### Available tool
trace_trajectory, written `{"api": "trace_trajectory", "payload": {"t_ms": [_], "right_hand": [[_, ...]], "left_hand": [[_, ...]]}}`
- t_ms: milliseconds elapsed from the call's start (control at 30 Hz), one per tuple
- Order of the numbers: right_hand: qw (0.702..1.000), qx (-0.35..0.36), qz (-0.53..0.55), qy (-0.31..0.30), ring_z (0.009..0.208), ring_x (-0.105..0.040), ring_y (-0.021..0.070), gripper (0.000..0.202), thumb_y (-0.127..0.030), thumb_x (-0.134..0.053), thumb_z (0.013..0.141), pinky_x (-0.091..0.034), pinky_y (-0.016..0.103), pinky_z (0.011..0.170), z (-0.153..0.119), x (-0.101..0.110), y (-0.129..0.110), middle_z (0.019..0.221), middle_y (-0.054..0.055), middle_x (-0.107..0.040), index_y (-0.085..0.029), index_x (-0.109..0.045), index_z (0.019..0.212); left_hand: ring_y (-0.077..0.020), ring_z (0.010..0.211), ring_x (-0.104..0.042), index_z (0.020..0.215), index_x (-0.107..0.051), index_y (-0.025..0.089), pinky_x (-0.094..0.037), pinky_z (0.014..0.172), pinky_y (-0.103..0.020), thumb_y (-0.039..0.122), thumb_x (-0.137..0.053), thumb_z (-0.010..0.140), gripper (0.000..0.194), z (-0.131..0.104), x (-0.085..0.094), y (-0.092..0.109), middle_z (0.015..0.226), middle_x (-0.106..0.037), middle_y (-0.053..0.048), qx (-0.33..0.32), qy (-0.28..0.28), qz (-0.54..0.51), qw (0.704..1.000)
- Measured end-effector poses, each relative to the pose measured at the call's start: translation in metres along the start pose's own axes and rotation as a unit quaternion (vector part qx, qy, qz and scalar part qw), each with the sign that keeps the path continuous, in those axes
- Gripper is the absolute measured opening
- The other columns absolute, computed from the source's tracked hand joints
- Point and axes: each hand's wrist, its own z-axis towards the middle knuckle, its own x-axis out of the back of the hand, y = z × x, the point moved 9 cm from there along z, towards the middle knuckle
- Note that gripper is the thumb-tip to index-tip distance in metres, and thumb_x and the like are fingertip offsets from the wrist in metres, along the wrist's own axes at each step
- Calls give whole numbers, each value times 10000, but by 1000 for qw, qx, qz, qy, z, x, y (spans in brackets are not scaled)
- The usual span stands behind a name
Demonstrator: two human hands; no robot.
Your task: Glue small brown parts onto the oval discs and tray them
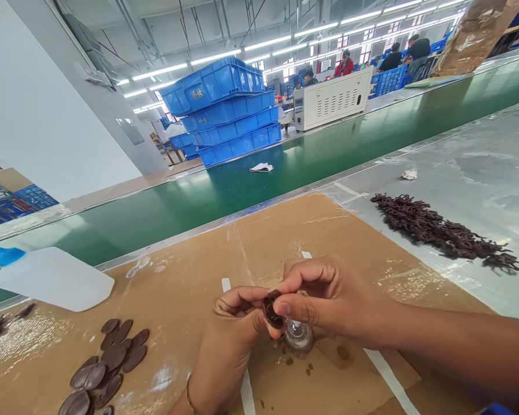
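Observation:
Between the fingertips of both hands is a small dark brown oval piece. My left hand pinches it from the left, and my right hand grips its upper right side with thumb and finger. Just below and behind the right fingers stands a small clear round container, partly hidden by the hand. To the left, several flat dark brown oval discs lie in a loose pile. On the right, a long heap of dark brown twisted strands rests on the grey tabletop.
A white squeeze bottle with a blue cap lies on its side at left. Brown board covers the work surface. Beyond runs a green conveyor belt with a white scrap. Stacked blue crates and a white machine stand behind it.

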Motion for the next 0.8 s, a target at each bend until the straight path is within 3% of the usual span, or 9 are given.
{"api": "trace_trajectory", "payload": {"t_ms": [433, 700, 800], "right_hand": [[1000, -3, -12, 4, 681, -674, 112, 118, -224, -746, 762, -521, 225, 633, -3, 1, 0, 722, 23, -726, -153, -652, 761], [1000, 3, -23, 6, 689, -667, 110, 115, -238, -723, 787, -525, 233, 645, 1, 3, 1, 718, 8, -713, -162, -638, 773], [994, 40, -96, 29, 692, -661, 109, 102, -256, -710, 794, -532, 234, 652, 0, 7, -9, 727, 2, -710, -173, -652, 812]], "left_hand": [[-85, 523, -607, 685, -715, 168, -503, 549, -150, 211, -893, 487, 269, -4, -4, 6, 590, -686, 0, -10, 45, -36, 998], [-89, 565, -617, 743, -725, 174, -511, 588, -165, 228, -879, 531, 267, -4, -2, 5, 641, -705, -10, -2, 33, -13, 999], [-109, 644, -643, 838, -735, 182, -526, 647, -191, 227, -864, 566, 304, -4, -3, 4, 747, -733, -39, 4, 6, -4, 1000]]}}
